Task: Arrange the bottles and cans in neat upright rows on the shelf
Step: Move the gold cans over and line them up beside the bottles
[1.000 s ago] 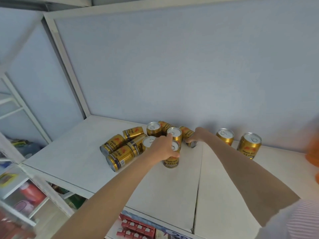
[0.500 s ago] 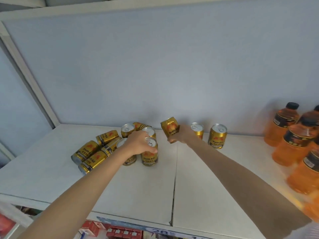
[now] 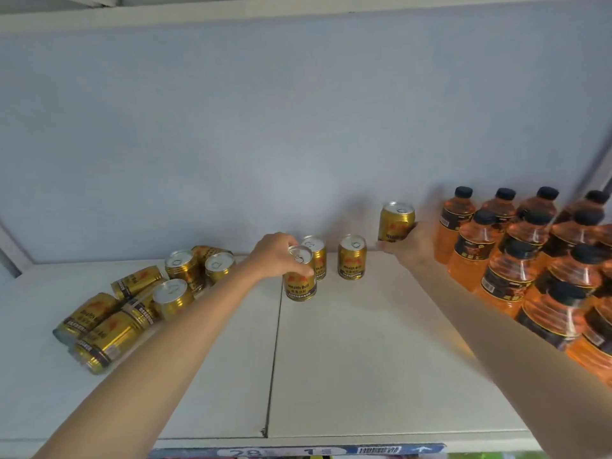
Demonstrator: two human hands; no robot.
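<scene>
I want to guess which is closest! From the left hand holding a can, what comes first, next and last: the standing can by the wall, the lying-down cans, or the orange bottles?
From the left hand:
1. Standing can by the wall, just to its right.
2. Lying-down cans, off to the left.
3. Orange bottles, far right.

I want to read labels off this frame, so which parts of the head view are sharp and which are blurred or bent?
Head view: the can under the left hand is sharp enough to read its label; the orange bottles at right are smeared by motion, their labels unreadable; the lying cans at left are soft; the wide lens bends the shelf edge and the frame's corners.
</scene>
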